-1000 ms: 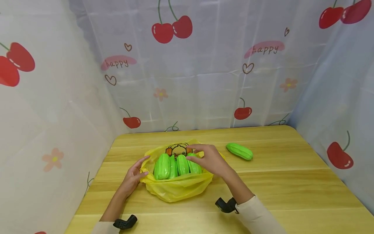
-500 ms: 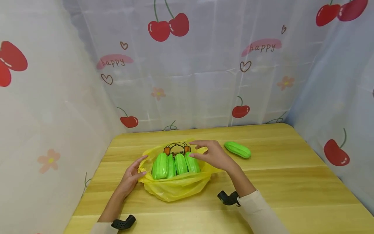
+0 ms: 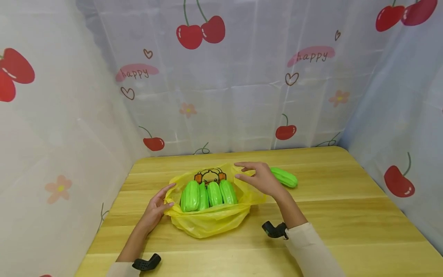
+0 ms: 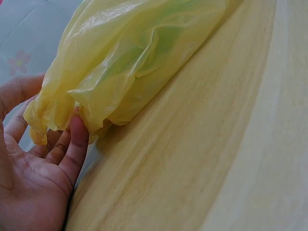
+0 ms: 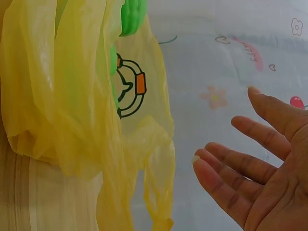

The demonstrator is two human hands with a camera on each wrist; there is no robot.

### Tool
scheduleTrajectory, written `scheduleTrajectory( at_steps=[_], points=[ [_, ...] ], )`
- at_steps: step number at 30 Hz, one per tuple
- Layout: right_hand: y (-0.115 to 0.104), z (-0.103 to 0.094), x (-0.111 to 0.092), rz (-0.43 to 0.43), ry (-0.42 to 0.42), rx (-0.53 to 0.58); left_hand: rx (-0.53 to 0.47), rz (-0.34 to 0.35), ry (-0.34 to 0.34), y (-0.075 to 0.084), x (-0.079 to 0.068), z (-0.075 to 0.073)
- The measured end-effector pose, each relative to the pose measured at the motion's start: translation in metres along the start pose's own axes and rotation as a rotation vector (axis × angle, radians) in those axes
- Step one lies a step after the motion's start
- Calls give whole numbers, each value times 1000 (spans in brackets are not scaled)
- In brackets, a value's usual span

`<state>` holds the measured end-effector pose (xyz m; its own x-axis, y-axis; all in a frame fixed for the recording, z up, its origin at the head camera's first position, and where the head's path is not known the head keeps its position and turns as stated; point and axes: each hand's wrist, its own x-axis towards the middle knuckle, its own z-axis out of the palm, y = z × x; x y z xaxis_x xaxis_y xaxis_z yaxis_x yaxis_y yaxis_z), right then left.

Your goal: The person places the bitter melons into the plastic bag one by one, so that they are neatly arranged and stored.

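A yellow plastic bag with a printed cartoon face lies with its mouth spread in the head view. Several glossy green ridged gourds fill it side by side. At the bag's left edge my left hand holds the thin plastic between thumb and fingers; the left wrist view shows the gathered plastic at the fingers. My right hand hovers at the bag's right rim, fingers spread, holding nothing. In the right wrist view the right hand is apart from the bag. Behind it in the head view lies another green gourd, partly hidden.
The wooden table carries the bag and the single gourd. A curtain printed with cherries closes off the back and both sides. A black wrist camera is strapped on each wrist.
My right hand has moved right, away from the gourds in the bag, and now covers one end of the single gourd. The left hand stays at the bag's edge.
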<state>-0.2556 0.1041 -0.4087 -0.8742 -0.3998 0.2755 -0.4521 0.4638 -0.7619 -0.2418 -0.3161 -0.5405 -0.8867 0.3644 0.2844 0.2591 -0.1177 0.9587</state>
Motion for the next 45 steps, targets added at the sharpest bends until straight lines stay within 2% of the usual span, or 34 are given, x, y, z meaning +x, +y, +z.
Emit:
scheduleTrajectory(
  at_steps=[12,18,33,45],
  points=[
    [18,-26,-4,27,50,16,16,-15,11,0,-1,-1],
    [29,-37,-7,75,83,10,19,-15,9,0,1,-1],
    [49,-57,-13,115,134,-27,15,-5,9,-1,0,-1],
    [65,-69,-20,149,157,18,3,-4,4,-1,0,0]
  ],
)
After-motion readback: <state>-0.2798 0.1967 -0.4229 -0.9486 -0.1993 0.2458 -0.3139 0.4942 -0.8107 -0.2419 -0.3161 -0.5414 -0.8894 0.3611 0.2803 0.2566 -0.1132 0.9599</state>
